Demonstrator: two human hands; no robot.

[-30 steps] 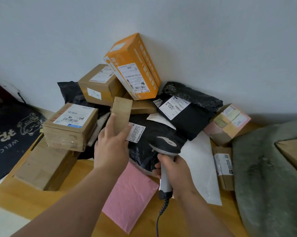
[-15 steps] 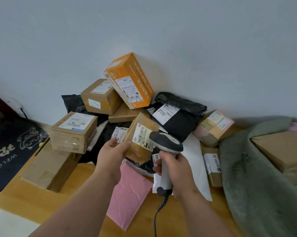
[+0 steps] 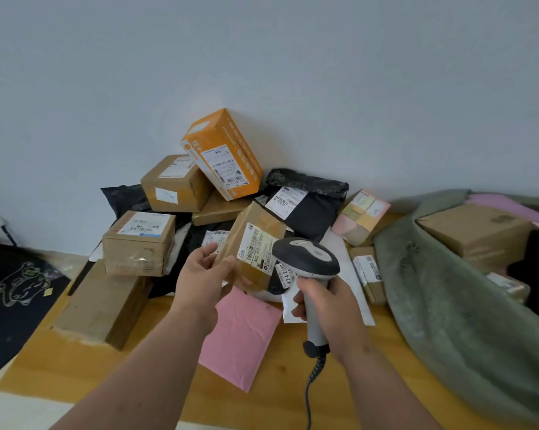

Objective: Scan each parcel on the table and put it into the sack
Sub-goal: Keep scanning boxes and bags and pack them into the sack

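Fingers [image 3: 210,250] of the left hand [image 3: 200,274] are curled round the left edge of a small taped brown parcel [image 3: 255,243], with the thumb pressed on its front face, so that it is held tilted above the wooden table [image 3: 75,367], its white label [image 3: 257,246] turned up. Judged from the one-handed hold, the parcel is light; its cardboard looks stiff, while the glossy tape may be slippery, so the edges are the better place for a grip, and the barcode should be kept uncovered. Just beside the label, the head of the scanner [image 3: 305,257] is aimed at it, its handle wrapped by the closed right hand [image 3: 327,302]. Below both, a pink padded mailer [image 3: 240,336] lies flat. Farther right, the grey-green sack [image 3: 448,305] is spread on the table, with several parcels already seen inside.
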